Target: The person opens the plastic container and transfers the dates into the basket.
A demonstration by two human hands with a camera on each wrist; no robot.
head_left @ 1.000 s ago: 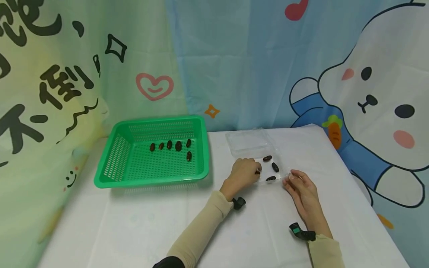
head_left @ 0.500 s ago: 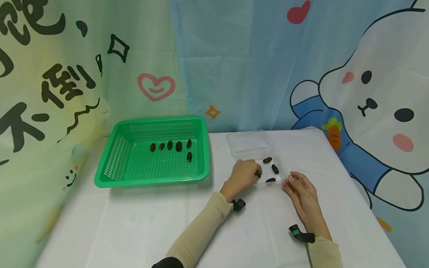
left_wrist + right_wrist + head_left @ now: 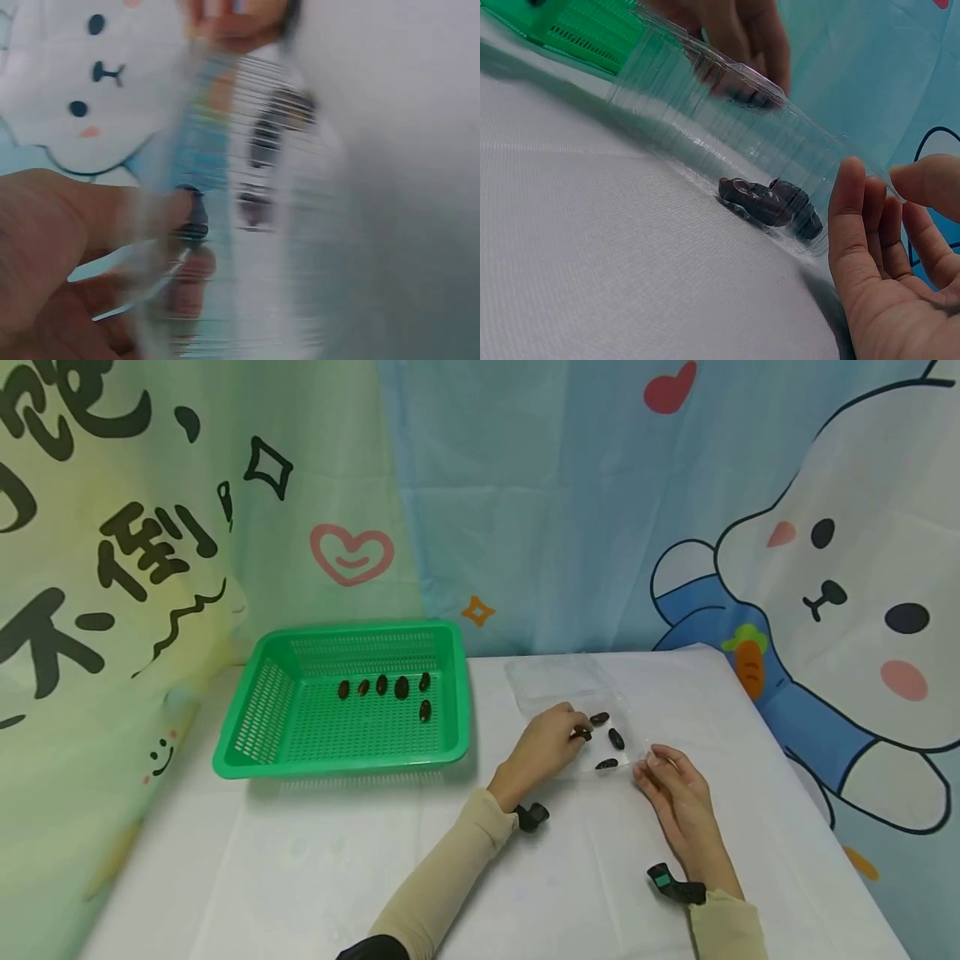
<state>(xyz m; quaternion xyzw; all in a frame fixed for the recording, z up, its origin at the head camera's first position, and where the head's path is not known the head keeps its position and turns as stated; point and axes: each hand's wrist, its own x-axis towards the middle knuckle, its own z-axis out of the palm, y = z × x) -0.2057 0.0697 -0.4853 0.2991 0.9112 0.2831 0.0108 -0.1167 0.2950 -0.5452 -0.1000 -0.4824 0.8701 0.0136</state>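
In the head view my left hand (image 3: pixel 543 747) pinches a dark brown, shiny date (image 3: pixel 581 734) between thumb and fingertips, above the clear plastic box (image 3: pixel 652 97). The left wrist view shows that date (image 3: pixel 196 214) between the thumb and a finger, behind blurred clear plastic. Three more dates lie on the floor of the box: one far (image 3: pixel 599 718), one in the middle (image 3: pixel 617 738), one at the near edge (image 3: pixel 607 763). At the box's right corner, my right hand (image 3: pixel 681 793) pinches the rim between thumb and fingers.
To the left stands a green plastic basket (image 3: pixel 322 769) holding several dates (image 3: pixel 402 687), apart from one another. The box's clear lid (image 3: pixel 547 681) lies folded back behind it. A printed curtain (image 3: pixel 510 510) hangs behind the white-covered table (image 3: pixel 322 868).
My left hand has risen slightly, bringing the pinched date up from the box's left side. The right hand stays at the box's corner.
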